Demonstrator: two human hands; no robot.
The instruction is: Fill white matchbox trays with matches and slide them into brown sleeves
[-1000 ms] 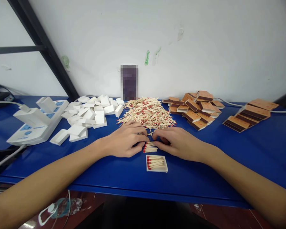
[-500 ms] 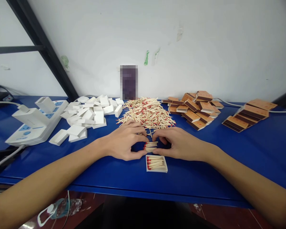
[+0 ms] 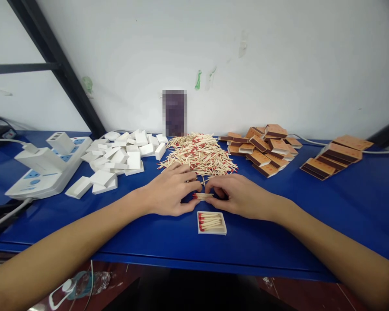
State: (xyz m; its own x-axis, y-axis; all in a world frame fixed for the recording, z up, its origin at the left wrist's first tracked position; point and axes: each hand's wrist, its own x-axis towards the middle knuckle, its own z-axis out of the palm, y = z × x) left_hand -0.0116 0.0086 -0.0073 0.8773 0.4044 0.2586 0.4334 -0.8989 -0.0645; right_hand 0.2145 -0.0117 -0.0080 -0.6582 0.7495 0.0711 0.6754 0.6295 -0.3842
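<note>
A small bundle of red-headed matches (image 3: 203, 196) lies sideways between my two hands, heads to the left. My left hand (image 3: 175, 190) has thumb and fingers closed around the head end. From the other side, my right hand (image 3: 238, 194) pinches the plain ends between thumb and fingertips. Just below the hands, a white matchbox tray (image 3: 223, 231) rests on the blue table, with several matches (image 3: 210, 221) lying in it, heads to the left. Behind my hands rises a big heap of loose matches (image 3: 201, 153).
White empty trays (image 3: 119, 157) are piled at the left, beside a power strip (image 3: 48, 185) with chargers. Orange-brown matchbox sleeves (image 3: 266, 149) lie heaped at the right, with another group of sleeves (image 3: 335, 155) farther right. A dark pixelated rectangle (image 3: 175, 113) stands against the wall.
My thumbs have moved up towards my fingers, drawing the spread matches into a tighter bundle. The tray with matches stays in place; the view has shifted slightly.
</note>
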